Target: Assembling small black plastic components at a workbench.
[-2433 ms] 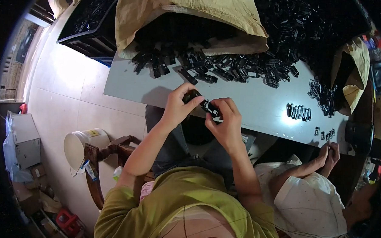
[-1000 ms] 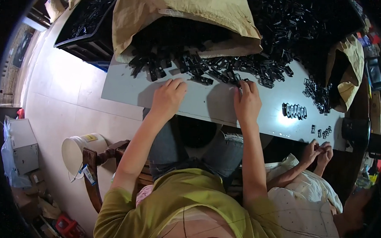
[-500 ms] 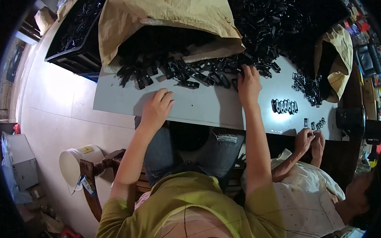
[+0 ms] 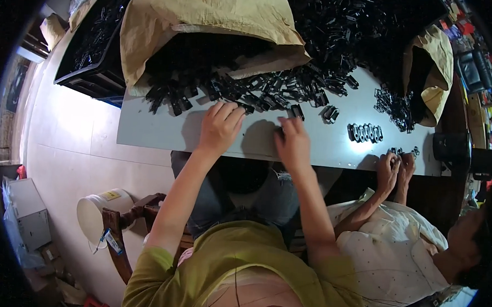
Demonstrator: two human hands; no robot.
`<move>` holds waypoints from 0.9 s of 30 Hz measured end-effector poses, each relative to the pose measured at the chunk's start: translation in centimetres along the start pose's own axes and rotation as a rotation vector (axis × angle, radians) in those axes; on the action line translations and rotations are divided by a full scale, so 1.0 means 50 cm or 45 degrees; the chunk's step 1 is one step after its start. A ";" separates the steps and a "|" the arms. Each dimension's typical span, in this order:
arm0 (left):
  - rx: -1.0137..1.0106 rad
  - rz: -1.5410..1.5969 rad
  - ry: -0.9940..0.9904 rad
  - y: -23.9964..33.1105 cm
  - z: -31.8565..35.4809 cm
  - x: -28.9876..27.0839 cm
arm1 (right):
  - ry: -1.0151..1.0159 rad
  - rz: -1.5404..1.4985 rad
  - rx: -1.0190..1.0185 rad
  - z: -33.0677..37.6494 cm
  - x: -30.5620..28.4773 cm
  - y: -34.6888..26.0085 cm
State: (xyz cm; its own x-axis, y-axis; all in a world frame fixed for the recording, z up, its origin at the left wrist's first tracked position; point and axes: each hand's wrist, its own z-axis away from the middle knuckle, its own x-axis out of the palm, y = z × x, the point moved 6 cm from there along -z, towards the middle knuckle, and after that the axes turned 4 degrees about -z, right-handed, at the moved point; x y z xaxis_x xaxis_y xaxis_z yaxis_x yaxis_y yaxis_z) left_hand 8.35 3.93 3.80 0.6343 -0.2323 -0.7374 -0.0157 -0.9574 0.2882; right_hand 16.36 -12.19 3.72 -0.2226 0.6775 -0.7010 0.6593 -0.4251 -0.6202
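Note:
A heap of small black oblong parts [image 4: 271, 90] with shiny bits spills over the pale tabletop [image 4: 213, 144] from a brown paper sack [image 4: 214, 12]. My left hand [image 4: 221, 128] is at the heap's near edge, its fingers bent and closed on one small black part [image 4: 248, 108]. Closer to the table's front edge, my right hand [image 4: 294, 147] has curled fingers, with a dark part partly showing at its thumb side. Just past its fingertips lies another black part [image 4: 297, 112]. A small cluster of parts [image 4: 330, 114] sits farther right.
On the right, a co-worker's hands [image 4: 394, 168] handle small parts beside a neat row of black parts [image 4: 366, 133]. A second paper sack [image 4: 439, 74] stands behind them. Left of the table is a black crate [image 4: 90, 78]; a white bucket [image 4: 98, 213] stands by my chair.
My right hand has come back from the heap toward me and to the left. My left hand has moved forward and right to the heap. A small cluster now shows at the right.

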 end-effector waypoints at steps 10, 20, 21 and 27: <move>-0.414 0.160 -0.096 -0.040 0.056 -0.066 | 0.083 0.369 0.016 -0.137 -0.050 0.092; -0.248 0.367 -0.267 0.089 0.005 0.025 | 0.149 -0.486 0.471 -0.034 -0.062 0.133; -0.153 0.396 -0.326 0.112 -0.003 0.037 | 0.147 -0.485 0.473 -0.016 -0.062 0.132; -0.101 0.396 -0.576 0.102 0.007 0.071 | 0.002 -0.931 0.801 0.052 -0.031 0.106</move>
State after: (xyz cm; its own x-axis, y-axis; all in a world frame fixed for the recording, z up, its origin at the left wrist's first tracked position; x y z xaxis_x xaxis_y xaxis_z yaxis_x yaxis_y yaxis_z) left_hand 10.26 -1.86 2.42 0.2137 -0.5695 -0.7938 -0.0803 -0.8200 0.5667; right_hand 18.35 -17.03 0.59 -0.4242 0.9031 -0.0666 -0.1475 -0.1414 -0.9789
